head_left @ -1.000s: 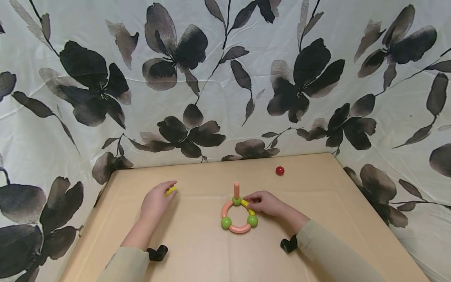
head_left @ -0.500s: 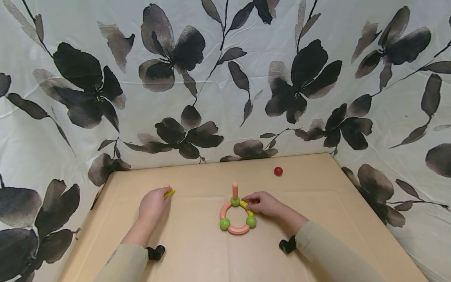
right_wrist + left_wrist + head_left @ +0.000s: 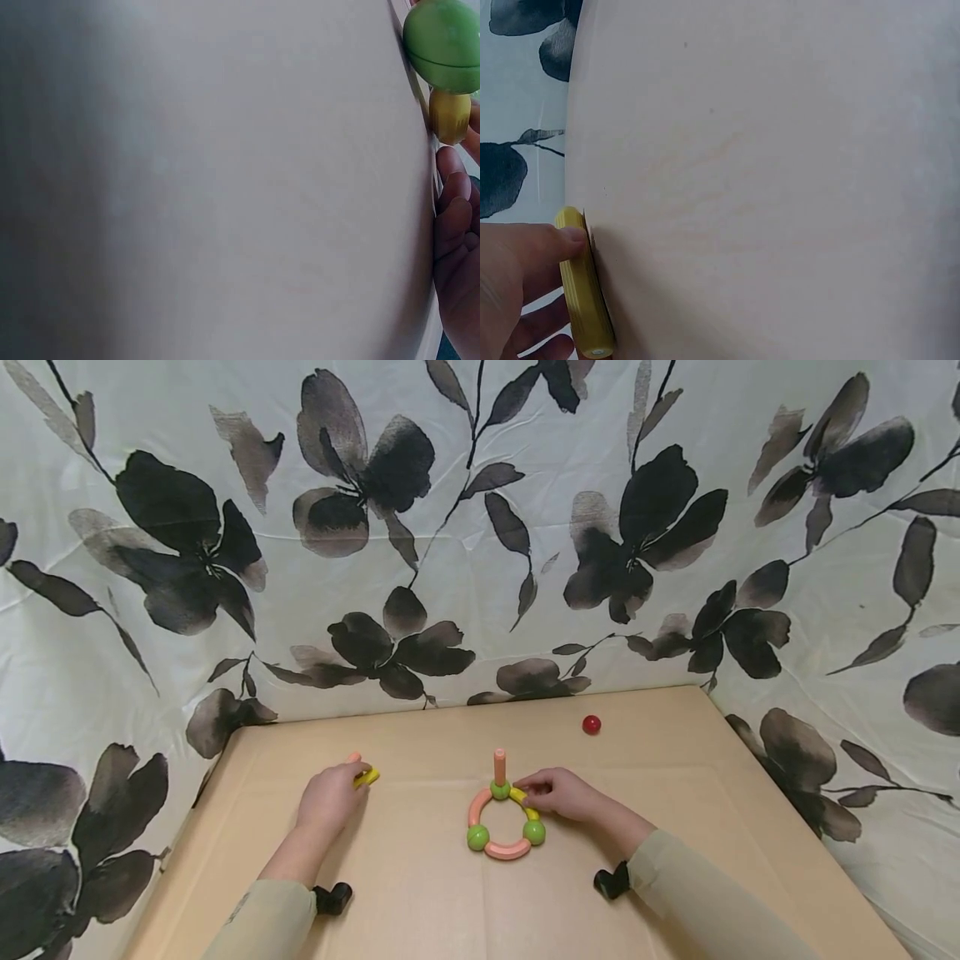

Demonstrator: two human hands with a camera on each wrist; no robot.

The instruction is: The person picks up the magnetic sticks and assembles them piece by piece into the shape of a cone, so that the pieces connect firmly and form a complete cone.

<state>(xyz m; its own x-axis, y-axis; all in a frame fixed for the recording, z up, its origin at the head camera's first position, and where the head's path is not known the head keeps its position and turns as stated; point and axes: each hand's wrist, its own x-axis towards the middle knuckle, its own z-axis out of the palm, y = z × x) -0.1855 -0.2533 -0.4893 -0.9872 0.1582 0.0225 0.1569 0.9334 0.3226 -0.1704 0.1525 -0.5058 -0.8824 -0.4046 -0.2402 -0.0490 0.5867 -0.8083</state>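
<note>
My left hand [image 3: 330, 793] holds a short ridged yellow toy rod [image 3: 585, 289] over the left part of the table, the thumb lying on the rod's side. A small salmon-coloured bit [image 3: 354, 757] peeks out past those fingers, mostly hidden. To the right, a toy ring lies on the table, made of green balls [image 3: 477, 837] joined by curved salmon rods [image 3: 507, 851] and a curved yellow rod [image 3: 533, 814]. A straight salmon rod [image 3: 500, 767] sticks out from its far green ball [image 3: 500, 790]. My right hand [image 3: 566, 793] pinches the ring's curved yellow rod near that ball.
A red ball [image 3: 592, 725] lies near the back edge of the light brown table [image 3: 420, 893], to the right. White cloth [image 3: 525, 568] with dark flowers hangs behind and at both sides. Each wrist carries a black camera mount [image 3: 332, 898].
The left hand's fingers have shifted on the yellow rod, turning it, and the salmon-coloured bit now shows past them. My right hand and the ring have kept their places.
</note>
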